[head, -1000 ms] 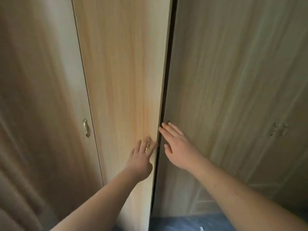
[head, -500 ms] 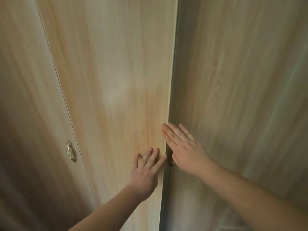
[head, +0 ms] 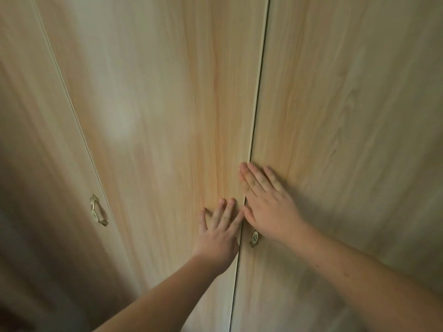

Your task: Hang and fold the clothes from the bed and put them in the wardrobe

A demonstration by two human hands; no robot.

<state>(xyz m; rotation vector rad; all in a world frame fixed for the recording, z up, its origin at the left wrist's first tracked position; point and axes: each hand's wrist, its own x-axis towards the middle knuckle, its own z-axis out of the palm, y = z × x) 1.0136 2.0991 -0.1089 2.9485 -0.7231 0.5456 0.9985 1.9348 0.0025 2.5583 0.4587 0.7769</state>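
Light wooden wardrobe doors fill the view. My left hand (head: pixel 219 230) lies flat with straight fingers on the middle door (head: pixel 167 116), near its right edge. My right hand (head: pixel 266 202) presses flat on the right door (head: pixel 347 116), its fingertips across the thin seam between the two doors. Both doors sit flush, with only a narrow dark line between them. No clothes or bed are in view.
A small brass handle (head: pixel 254 238) shows just below my right hand on the right door. Another brass handle (head: pixel 97 210) sits on the left door (head: pixel 31 140). The lower left corner is dark.
The dark gap between the middle and right doors has closed to a thin seam. Both hands stayed flat on the doors, and the view moved closer.
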